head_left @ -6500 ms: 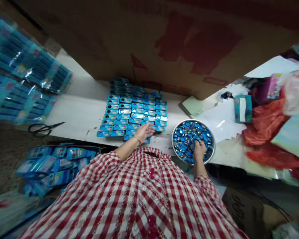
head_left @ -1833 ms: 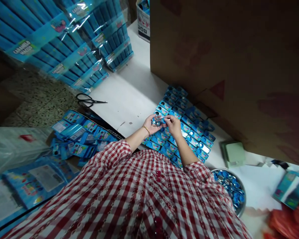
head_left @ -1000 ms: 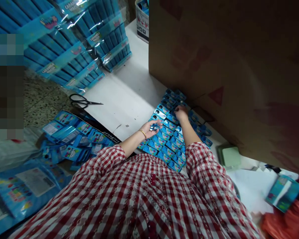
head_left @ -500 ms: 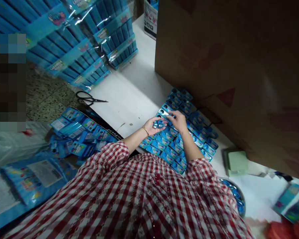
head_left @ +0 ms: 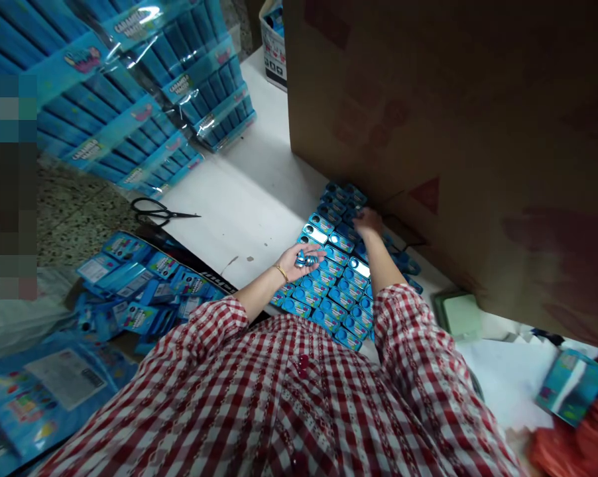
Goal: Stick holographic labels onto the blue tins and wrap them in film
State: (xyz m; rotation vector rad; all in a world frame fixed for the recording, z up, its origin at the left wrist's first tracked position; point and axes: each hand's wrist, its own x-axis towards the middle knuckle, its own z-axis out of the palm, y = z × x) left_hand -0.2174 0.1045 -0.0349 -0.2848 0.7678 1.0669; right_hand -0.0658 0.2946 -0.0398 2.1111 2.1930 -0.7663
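My left hand point(head_left: 298, 263) is palm up in front of me, its fingers curled around several small shiny blue wrapped candies point(head_left: 305, 259). Under and beside it lie rows of small blue printed packs point(head_left: 330, 309), most showing a round blue spot at one end and a few a dark round one. My right hand point(head_left: 368, 222) reaches over the far right rows, close to the large cardboard box. Its fingers are bent together and point down at a pack; whatever is between the fingertips cannot be made out.
A large cardboard box point(head_left: 428, 119) rises behind the packs. Black scissors point(head_left: 162, 212) lie on the white table point(head_left: 259, 159). Wrapped blue display boxes point(head_left: 130, 99) are stacked at upper left. Loose blue packs point(head_left: 140, 281) fill a box at left. A pale green block point(head_left: 461, 317) sits right.
My right hand has moved from beside my left hand to packs farther right, near the cardboard box. My left hand still holds the candies. The whole view has shifted slightly.
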